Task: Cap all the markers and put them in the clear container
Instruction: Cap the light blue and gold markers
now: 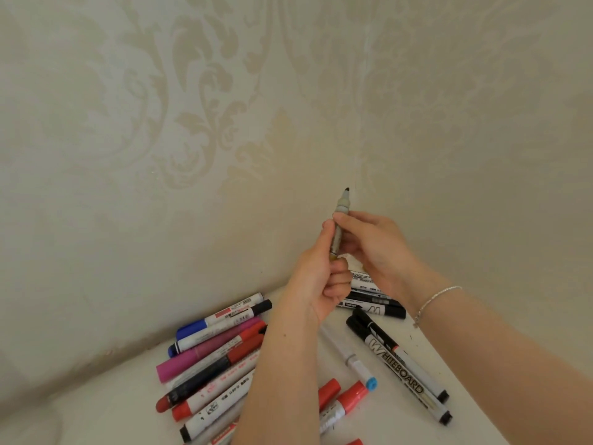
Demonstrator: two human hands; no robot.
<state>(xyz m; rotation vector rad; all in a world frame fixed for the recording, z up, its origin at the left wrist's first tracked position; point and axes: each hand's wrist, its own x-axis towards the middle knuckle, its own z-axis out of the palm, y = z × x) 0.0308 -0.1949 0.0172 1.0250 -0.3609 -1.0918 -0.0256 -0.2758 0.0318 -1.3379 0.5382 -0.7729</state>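
Both hands, left (316,277) and right (372,248), grip an uncapped marker (340,226) upright above the table's (96,409) far corner | pile (218,351) lies unsorted | container unseen | early, most left.

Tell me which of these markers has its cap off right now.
The marker held upright in front of the wall by both hands: its dark tip is bare at the top. The left hand grips its lower end, the right hand pinches near the tip.
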